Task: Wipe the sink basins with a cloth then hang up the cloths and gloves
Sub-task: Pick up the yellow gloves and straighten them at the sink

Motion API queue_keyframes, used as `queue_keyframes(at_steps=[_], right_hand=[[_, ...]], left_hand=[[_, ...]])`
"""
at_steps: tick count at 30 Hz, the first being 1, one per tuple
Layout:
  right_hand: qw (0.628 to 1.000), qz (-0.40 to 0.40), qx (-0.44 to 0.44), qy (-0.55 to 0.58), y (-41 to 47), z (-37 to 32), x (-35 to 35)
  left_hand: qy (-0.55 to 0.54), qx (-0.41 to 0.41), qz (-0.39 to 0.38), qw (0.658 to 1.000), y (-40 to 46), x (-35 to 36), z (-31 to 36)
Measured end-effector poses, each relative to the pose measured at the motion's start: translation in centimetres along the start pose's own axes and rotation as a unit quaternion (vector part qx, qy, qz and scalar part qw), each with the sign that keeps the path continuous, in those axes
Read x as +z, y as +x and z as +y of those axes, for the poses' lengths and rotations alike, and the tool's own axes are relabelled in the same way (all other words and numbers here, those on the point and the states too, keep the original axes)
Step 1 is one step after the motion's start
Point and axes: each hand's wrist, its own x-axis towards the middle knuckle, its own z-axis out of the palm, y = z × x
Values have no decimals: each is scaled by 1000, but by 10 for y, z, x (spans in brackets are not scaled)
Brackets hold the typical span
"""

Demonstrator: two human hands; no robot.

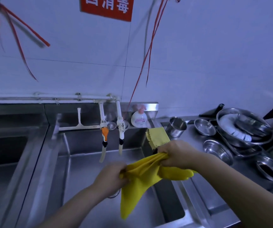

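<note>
Hands meet over the middle sink basin: my left hand is clenched on one bunched end of a yellow glove, and my right hand is clenched on the other end, with the glove's fingers poking out past it toward 3 o'clock and a loose flap drooping toward 6 o'clock above the basin floor. Both of my hands are bare, so I judge the gloves are already off and the wiping stage is probably behind me, though I cannot confirm from this view how clean the basin is; its steel looks free of debris. I can only make out one mass of yellow rubber and cannot tell whether it is one glove or a pair held together. A yellow cloth lies draped over the basin's corner at about 1 o'clock from my right hand, touching the counter edge, not yet hung. Red cords hang down the wall at 12 o'clock, and those look to me like the likely hanging spot. So what remains, as I read it: hang the glove, then lift the cloth and hang that too. Steel bowls crowd the counter at 3 o'clock, and a soap bottle stands behind the taps.
</note>
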Motion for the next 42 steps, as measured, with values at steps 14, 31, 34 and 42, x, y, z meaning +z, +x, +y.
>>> queue_keyframes(at_steps=[14,31,34,42], right_hand=[[952,195,100,213,116,3,-69],[843,282,215,404,161,54,0],[838,281,209,418,161,57,1],[870,285,205,346,190,55,6]], left_hand=[[454,138,75,877,134,-224,-57],[41,126,153,979,343,-148,-52],[-134,59,10,989,355,-126,-54],[-178,-64,-122,974,363,-99,-88]])
